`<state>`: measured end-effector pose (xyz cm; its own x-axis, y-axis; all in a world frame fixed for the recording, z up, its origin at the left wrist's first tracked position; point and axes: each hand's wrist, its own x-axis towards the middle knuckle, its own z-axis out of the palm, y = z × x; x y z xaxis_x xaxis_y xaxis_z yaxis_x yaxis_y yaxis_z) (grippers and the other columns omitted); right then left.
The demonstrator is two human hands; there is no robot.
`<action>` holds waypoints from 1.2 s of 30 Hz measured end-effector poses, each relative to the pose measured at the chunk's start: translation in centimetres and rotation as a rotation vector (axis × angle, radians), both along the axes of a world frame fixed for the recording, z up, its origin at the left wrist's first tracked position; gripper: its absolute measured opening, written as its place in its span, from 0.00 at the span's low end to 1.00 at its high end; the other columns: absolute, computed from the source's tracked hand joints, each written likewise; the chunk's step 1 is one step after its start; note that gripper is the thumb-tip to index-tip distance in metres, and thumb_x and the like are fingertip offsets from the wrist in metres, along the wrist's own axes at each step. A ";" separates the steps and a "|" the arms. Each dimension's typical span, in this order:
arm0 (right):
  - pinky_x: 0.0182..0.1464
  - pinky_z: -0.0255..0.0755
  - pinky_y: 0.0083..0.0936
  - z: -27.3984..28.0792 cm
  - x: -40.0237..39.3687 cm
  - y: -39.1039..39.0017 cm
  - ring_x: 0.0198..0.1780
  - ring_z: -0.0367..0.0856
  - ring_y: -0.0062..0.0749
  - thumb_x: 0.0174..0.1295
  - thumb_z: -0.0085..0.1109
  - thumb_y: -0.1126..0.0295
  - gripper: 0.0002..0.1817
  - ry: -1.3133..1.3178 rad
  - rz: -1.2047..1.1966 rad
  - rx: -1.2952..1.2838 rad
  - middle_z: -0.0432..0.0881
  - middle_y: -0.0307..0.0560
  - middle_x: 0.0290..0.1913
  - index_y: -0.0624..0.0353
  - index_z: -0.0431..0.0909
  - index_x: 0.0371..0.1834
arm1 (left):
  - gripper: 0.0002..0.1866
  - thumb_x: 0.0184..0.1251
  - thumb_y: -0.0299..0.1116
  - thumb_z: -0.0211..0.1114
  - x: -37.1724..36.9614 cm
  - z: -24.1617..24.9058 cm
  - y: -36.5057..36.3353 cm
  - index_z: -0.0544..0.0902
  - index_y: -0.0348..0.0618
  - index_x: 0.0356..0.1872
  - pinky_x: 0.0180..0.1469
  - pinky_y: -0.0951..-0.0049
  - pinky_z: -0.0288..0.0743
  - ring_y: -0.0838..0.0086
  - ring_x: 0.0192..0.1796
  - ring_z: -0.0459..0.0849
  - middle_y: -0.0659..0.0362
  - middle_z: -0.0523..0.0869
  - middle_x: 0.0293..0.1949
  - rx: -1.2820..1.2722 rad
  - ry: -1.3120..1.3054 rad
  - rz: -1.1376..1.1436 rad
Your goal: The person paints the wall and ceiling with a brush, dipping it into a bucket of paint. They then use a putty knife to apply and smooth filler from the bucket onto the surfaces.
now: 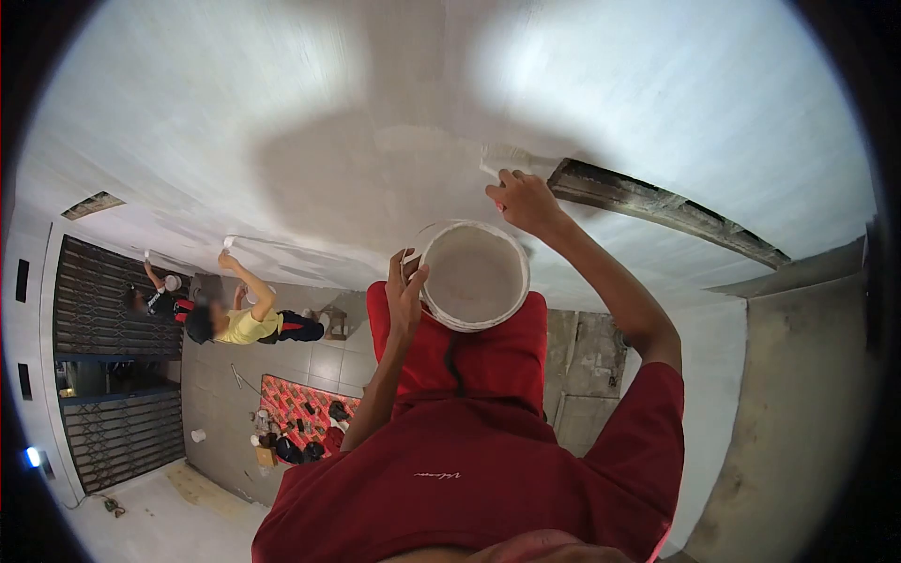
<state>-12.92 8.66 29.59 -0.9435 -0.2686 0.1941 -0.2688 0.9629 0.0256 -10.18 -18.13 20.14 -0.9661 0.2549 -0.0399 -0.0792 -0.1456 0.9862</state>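
One raised right hand [527, 201] is pinching a brush [504, 156] at the wall [413, 174]; the lower left hand [405, 289] is clasping a bucket [469, 326].

There stood the slatted metal gate [122, 433], beside grey tiled floor [328, 364]; a red patterned mat [279, 392] (cluttered, too!) lay there, while a light [33, 457] glowed far left.

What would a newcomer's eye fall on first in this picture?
Probably the round white bucket in the middle, held at its edge by the left hand. Above it, the right hand holds a brush at the wall, beside a long dark gap. At left stands a co-worker in yellow.
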 end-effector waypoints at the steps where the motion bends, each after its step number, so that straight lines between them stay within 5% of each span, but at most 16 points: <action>1: 0.37 0.76 0.38 -0.2 -0.3 0.3 0.37 0.81 0.45 0.50 0.60 0.75 0.03 -0.072 -0.013 -0.040 0.78 0.53 0.34 0.55 0.78 0.28 | 0.28 0.65 0.36 0.62 0.0 -0.1 -0.1 0.66 0.33 0.61 0.60 0.66 0.68 0.62 0.55 0.78 0.38 0.80 0.52 0.008 -0.006 -0.007; 10: 0.33 0.78 0.34 13.8 1.0 -0.8 0.34 0.85 0.39 0.46 0.60 0.79 0.13 0.516 -0.072 -0.047 0.83 0.46 0.43 0.51 0.83 0.36 | 0.27 0.65 0.36 0.62 0.0 -0.4 -0.1 0.67 0.33 0.61 0.57 0.68 0.69 0.64 0.53 0.79 0.41 0.81 0.51 0.003 0.025 0.025; 16: 0.41 0.82 0.30 17.1 2.0 -2.6 0.49 0.83 0.41 0.41 0.65 0.77 0.14 0.823 -0.062 0.182 0.80 0.52 0.51 0.52 0.81 0.34 | 0.26 0.65 0.35 0.62 -0.2 -0.5 -0.2 0.67 0.33 0.60 0.57 0.69 0.69 0.66 0.53 0.78 0.42 0.81 0.51 0.011 -0.003 0.016; 21: 0.47 0.82 0.32 6.0 -0.8 -2.8 0.53 0.81 0.51 0.45 0.65 0.69 0.11 0.561 0.032 0.332 0.77 0.61 0.54 0.56 0.73 0.30 | 0.28 0.64 0.37 0.63 -0.3 -0.5 -0.1 0.67 0.33 0.61 0.58 0.68 0.68 0.64 0.54 0.78 0.41 0.81 0.51 0.006 0.008 0.016; 25: 0.39 0.80 0.35 0.9 -1.6 -2.5 0.46 0.81 0.47 0.49 0.62 0.70 0.06 0.204 0.131 0.023 0.79 0.60 0.46 0.56 0.75 0.27 | 0.27 0.65 0.37 0.63 -0.2 -0.5 -0.1 0.67 0.33 0.61 0.58 0.67 0.68 0.63 0.55 0.78 0.41 0.80 0.51 -0.038 0.010 0.017; 29: 0.34 0.74 0.40 4.2 -2.5 -2.4 0.36 0.81 0.44 0.49 0.58 0.76 0.02 -0.035 0.083 -0.117 0.81 0.50 0.40 0.56 0.75 0.24 | 0.27 0.65 0.36 0.63 -0.1 -0.5 -0.2 0.67 0.33 0.61 0.58 0.68 0.69 0.63 0.55 0.78 0.41 0.80 0.51 0.011 0.035 0.019; 32: 0.36 0.73 0.39 8.4 -3.7 -0.7 0.35 0.81 0.46 0.48 0.57 0.78 0.05 0.173 0.142 -0.148 0.82 0.47 0.34 0.55 0.78 0.28 | 0.27 0.65 0.36 0.63 0.1 0.1 -0.5 0.67 0.33 0.61 0.58 0.68 0.69 0.64 0.55 0.78 0.42 0.80 0.51 0.008 0.038 -0.015; 36: 0.39 0.75 0.36 21.1 -1.2 -0.5 0.34 0.80 0.47 0.48 0.55 0.81 0.10 0.395 0.120 -0.203 0.83 0.45 0.36 0.57 0.80 0.33 | 0.26 0.65 0.36 0.62 0.0 -0.2 -0.3 0.67 0.33 0.60 0.58 0.68 0.68 0.64 0.54 0.78 0.42 0.81 0.50 0.012 0.036 0.007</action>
